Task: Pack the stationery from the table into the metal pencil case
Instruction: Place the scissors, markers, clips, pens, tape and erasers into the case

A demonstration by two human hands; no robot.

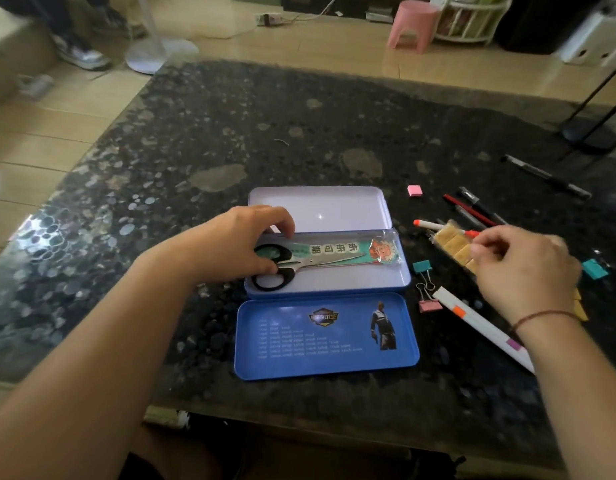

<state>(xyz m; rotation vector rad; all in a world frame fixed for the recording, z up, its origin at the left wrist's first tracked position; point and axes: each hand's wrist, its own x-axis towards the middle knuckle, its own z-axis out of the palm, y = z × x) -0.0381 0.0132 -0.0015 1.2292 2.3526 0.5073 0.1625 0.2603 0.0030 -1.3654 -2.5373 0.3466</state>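
The metal pencil case lies open mid-table, its pale lid folded back. A loose blue tray rests in front of it. Black-handled scissors and a wrapped green bookmark lie inside the case. My left hand grips the scissors' handle at the case's left end. My right hand hovers, blurred, to the right, with fingers bunched at the red end of a white marker and a strip of tan erasers. Whether it holds either is unclear.
A pink eraser, a teal binder clip, a pink binder clip, a long white pen, red and black pens, a black pen and another teal clip lie right of the case. Floor lies beyond the table's edges.
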